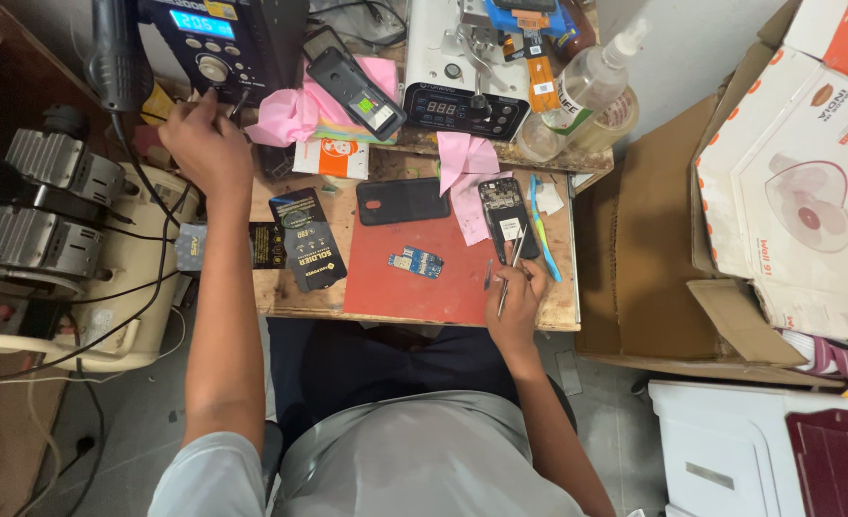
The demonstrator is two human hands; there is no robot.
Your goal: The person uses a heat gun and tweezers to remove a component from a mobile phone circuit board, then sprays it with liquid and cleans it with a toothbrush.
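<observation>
On the red mat (395, 287), right hand (518, 297) fingers grip tweezers (512, 263); left hand (203, 144) reaches out, fingers unclear.

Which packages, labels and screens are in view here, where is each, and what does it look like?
Blue display: top left, glowing rectangle on a black station, by the left hand.
Red-digit display: top centre, on a black panel.
Black packet: flat, yellow print, left of the red mat.
Fan carton: right, white with orange.
Bottle label: white, on a clear spray bottle.
</observation>
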